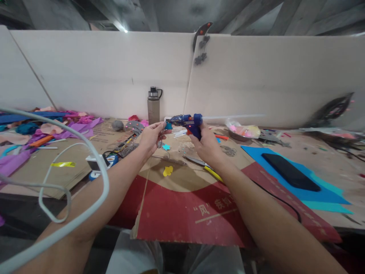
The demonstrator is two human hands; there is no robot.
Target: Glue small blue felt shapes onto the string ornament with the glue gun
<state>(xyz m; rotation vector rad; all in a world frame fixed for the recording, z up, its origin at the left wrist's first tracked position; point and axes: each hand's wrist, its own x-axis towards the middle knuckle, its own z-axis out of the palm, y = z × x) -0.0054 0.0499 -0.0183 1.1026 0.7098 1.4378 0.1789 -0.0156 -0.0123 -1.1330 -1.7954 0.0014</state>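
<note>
My right hand is closed around the handle of a blue glue gun, held above the cardboard with its nozzle pointing left and a small red light showing. My left hand pinches a small teal foam piece right at the gun's nozzle. A clear glue stick juts out of the gun's back toward the right. Below the hands lie a yellow flower cutout, a small teal cutout and scissors with yellow handles.
A bottle stands against the white partition. Purple and pink paper scraps pile at the left. A dark phone lies on blue foam sheets at the right. White cables loop at the near left. A bowl of scraps sits behind.
</note>
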